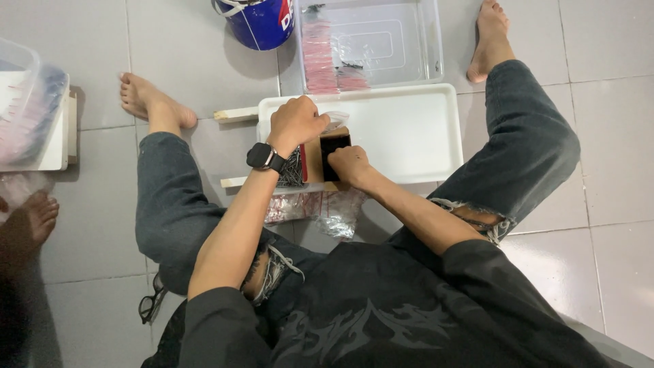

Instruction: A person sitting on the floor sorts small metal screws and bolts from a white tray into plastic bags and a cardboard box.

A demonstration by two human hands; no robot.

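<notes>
- Head cam looks straight down at a person sitting on a tiled floor, knees spread, dark jeans w/ ripped knees, dark printed shirt filling the lower frame.
- I see the left hand [295, 123] at frame centre, slightly above middle; fist curled tight, fingers folded in around a small clear plastic bag [336, 120] that sticks out to the right of the knuckles.
- Black smartwatch [263, 157] on that wrist, just below the hand.
- Right hand [349, 164] sits just right of and below the left; fingers bent down, pressing on or pinching the edge of a small black rectangular piece [334, 146]. I can't tell if it's actually gripped or only touched.
- The black piece rests on a brownish wooden block at centre, beside a thin red strip; a heap of small dark metal bits [293, 172] lies just left of it, under the left wrist.
- White tray [415, 129] right behind the hands, centre to right of centre, its bare inside facing up.
- Clear plastic bin [409, 41] at top centre, touching the tray's far edge; stacks of pink-red packets [319, 58] stand in its left part.
- Blue bucket [259, 20] at top, left of the bin.
- Crinkled clear bags [320, 211] lie below the block, between the thighs.
- Eyeglasses [151, 303] on the floor, lower left.
- Someone else's bare foot [30, 221] at the left edge, well apart from the hands.
</notes>
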